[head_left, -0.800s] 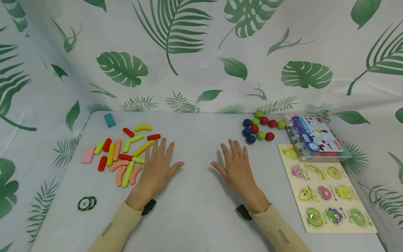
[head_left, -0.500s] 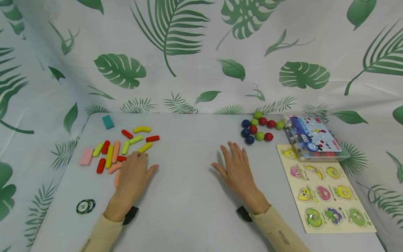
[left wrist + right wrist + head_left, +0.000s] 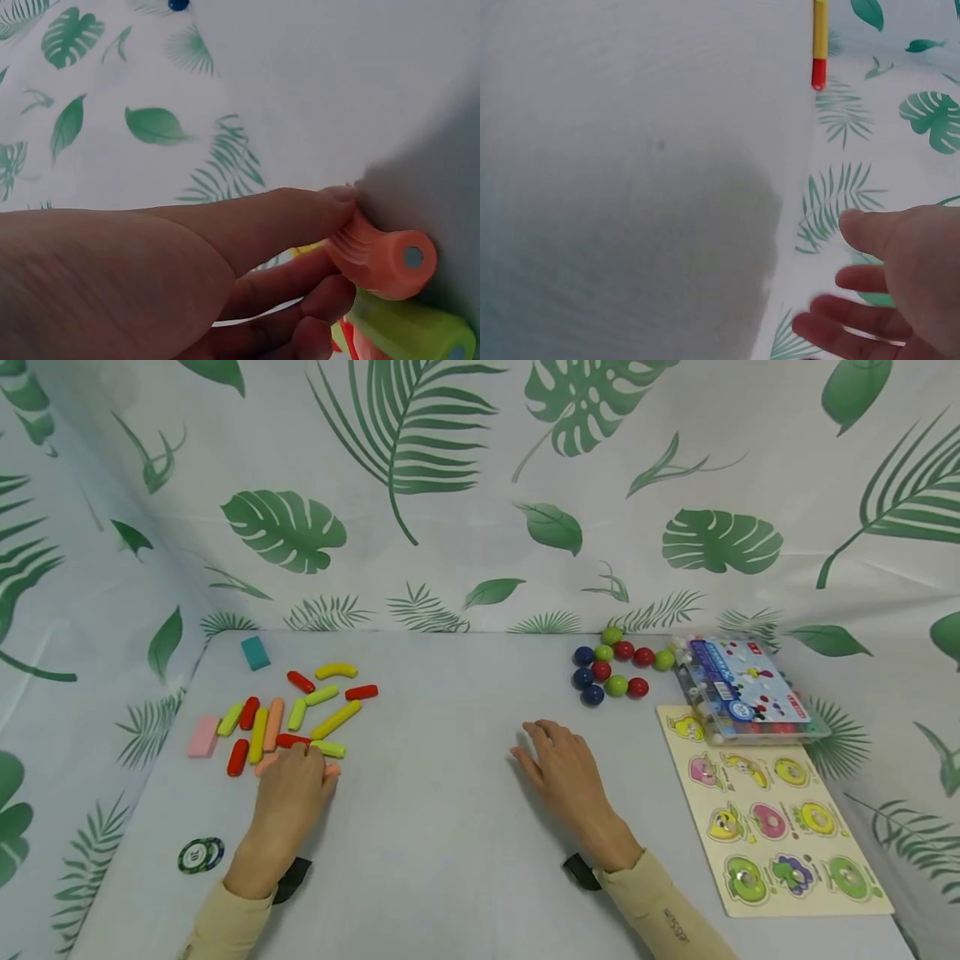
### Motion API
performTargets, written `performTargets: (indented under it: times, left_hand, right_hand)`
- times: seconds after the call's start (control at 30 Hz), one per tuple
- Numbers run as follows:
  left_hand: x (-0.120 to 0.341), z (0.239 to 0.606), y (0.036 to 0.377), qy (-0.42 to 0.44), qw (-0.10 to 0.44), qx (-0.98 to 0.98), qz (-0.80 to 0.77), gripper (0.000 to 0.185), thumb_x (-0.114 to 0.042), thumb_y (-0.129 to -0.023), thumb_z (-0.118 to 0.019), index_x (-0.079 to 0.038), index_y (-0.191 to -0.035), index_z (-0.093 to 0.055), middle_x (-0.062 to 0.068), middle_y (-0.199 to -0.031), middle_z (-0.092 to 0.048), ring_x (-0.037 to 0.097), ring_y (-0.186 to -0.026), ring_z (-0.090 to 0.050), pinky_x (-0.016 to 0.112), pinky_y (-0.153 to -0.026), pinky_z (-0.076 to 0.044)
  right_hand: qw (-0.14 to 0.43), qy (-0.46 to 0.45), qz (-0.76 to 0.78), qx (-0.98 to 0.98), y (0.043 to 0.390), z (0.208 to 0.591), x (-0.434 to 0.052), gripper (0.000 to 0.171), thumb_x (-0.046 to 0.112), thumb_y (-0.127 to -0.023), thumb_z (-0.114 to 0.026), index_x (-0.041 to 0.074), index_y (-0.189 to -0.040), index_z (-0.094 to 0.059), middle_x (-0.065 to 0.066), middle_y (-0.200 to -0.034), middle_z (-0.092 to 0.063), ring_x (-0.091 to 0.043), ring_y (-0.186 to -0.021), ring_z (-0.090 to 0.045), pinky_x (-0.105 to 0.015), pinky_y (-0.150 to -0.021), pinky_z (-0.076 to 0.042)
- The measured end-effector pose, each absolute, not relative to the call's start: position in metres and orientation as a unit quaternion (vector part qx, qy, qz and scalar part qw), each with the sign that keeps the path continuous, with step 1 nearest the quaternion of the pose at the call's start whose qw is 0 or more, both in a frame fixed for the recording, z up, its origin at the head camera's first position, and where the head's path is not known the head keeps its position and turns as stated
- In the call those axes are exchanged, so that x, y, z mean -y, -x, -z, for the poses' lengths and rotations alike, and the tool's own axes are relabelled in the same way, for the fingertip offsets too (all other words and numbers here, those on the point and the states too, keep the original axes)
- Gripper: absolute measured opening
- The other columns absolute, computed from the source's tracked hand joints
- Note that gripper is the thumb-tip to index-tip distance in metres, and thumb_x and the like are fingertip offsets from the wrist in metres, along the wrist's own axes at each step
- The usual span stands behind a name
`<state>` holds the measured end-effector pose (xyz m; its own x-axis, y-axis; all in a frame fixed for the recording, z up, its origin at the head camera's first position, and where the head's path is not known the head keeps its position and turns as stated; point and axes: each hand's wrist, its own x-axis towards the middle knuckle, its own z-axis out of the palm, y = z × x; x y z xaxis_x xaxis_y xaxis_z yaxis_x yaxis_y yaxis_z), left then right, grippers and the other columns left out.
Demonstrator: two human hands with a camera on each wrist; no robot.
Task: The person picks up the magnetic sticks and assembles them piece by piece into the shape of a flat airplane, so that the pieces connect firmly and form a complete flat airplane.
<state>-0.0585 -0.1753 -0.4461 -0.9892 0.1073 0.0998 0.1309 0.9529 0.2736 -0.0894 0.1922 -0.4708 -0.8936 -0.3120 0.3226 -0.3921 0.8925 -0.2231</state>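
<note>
My left hand (image 3: 285, 797) is down at the near side of a group of short coloured magnetic sticks on the table. Its thumb and index finger pinch a curved orange magnetic stick (image 3: 386, 259), whose end shows a grey disc. Right beside that one lies a thick lime-green stick (image 3: 416, 322). Under the hand, part of the group is hidden in the head view. Over the middle right of the table, my right hand (image 3: 566, 781) holds nothing, its fingers loosely bent and the thumb apart. A red stick (image 3: 362, 692) and a long yellow stick (image 3: 336, 720) lie beyond the left hand.
At left are a pink block (image 3: 203, 737), a teal block (image 3: 255, 653) and poker chips (image 3: 201, 855). Red, green and blue balls (image 3: 617, 685) lie at the back right. A clear plastic box (image 3: 750, 689) overlaps a wooden fruit puzzle board (image 3: 783, 893).
My left hand has moved left and toward me, its fingers going from spread to pinching the curved orange magnetic stick. My right hand stays in place, its fingers a little more bent.
</note>
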Motion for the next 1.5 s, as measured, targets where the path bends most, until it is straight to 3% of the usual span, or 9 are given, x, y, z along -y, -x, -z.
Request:
performTargets:
  times: [0.1,0.23,0.57,0.97,1.13,1.27,1.5]
  left_hand:
    - [0.166,0.450,0.061,0.086,0.058,0.985,0.135,0.031,-0.015,-0.082,-0.085,0.004,-0.081,-0.061,0.015,-0.071,-0.057,0.026,-0.063,-0.053,0.034,-0.055,-0.048]
    - [0.148,0.452,0.068,0.120,0.080,0.982,0.119,0.033,-0.017,-0.082,-0.086,-0.001,-0.077,-0.057,0.010,-0.065,-0.053,0.025,-0.059,-0.051,0.033,-0.053,-0.045]
    - [0.096,0.459,0.114,0.201,0.128,0.965,0.108,0.030,-0.021,-0.084,-0.084,0.000,-0.084,-0.062,0.011,-0.070,-0.058,0.027,-0.065,-0.054,0.035,-0.058,-0.045]
    - [0.071,0.468,0.132,0.225,0.099,0.959,0.140,0.031,-0.028,-0.091,-0.077,-0.001,-0.096,-0.065,0.010,-0.080,-0.061,0.026,-0.073,-0.056,0.037,-0.066,-0.048]
    - [0.102,0.458,0.126,0.201,0.122,0.947,0.217,0.028,-0.024,-0.092,-0.076,0.000,-0.103,-0.068,0.012,-0.090,-0.066,0.027,-0.081,-0.059,0.039,-0.075,-0.051]
    - [0.155,0.450,0.107,0.122,0.114,0.954,0.248,0.020,-0.015,-0.092,-0.075,0.000,-0.103,-0.068,0.013,-0.096,-0.067,0.028,-0.089,-0.059,0.042,-0.080,-0.052]
    - [0.240,0.448,0.063,-0.011,0.043,0.967,0.250,0.024,-0.017,-0.095,-0.071,0.007,-0.098,-0.069,0.018,-0.088,-0.065,0.030,-0.078,-0.058,0.042,-0.067,-0.050]
  right_hand:
    - [0.170,-0.203,-0.141,0.954,0.089,0.470,-0.193,0.033,0.030,-0.098,-0.069,0.005,-0.119,-0.070,-0.012,-0.108,-0.072,-0.029,-0.096,-0.069,-0.045,-0.084,-0.055]
    - [0.209,-0.225,-0.139,0.941,0.090,0.468,-0.193,0.026,0.026,-0.095,-0.072,0.006,-0.112,-0.072,-0.009,-0.099,-0.073,-0.026,-0.086,-0.070,-0.041,-0.077,-0.057]
    - [0.226,-0.249,-0.152,0.929,0.093,0.465,-0.186,0.024,0.024,-0.093,-0.074,0.004,-0.106,-0.074,-0.008,-0.093,-0.074,-0.024,-0.080,-0.070,-0.039,-0.072,-0.057]
    - [0.214,-0.248,-0.161,0.931,0.094,0.460,-0.183,0.025,0.025,-0.094,-0.074,0.003,-0.107,-0.074,-0.008,-0.093,-0.075,-0.023,-0.080,-0.069,-0.038,-0.071,-0.057]
    - [0.209,-0.229,-0.167,0.936,0.095,0.456,-0.187,0.026,0.024,-0.094,-0.074,0.003,-0.109,-0.074,-0.007,-0.092,-0.074,-0.023,-0.080,-0.068,-0.039,-0.072,-0.057]
    - [0.211,-0.224,-0.164,0.937,0.095,0.457,-0.189,0.025,0.023,-0.092,-0.076,0.004,-0.108,-0.074,-0.007,-0.091,-0.074,-0.023,-0.079,-0.068,-0.039,-0.071,-0.057]
    - [0.211,-0.237,-0.175,0.932,0.098,0.466,-0.183,0.026,0.023,-0.092,-0.076,0.003,-0.108,-0.074,-0.008,-0.090,-0.074,-0.023,-0.076,-0.068,-0.039,-0.068,-0.056]
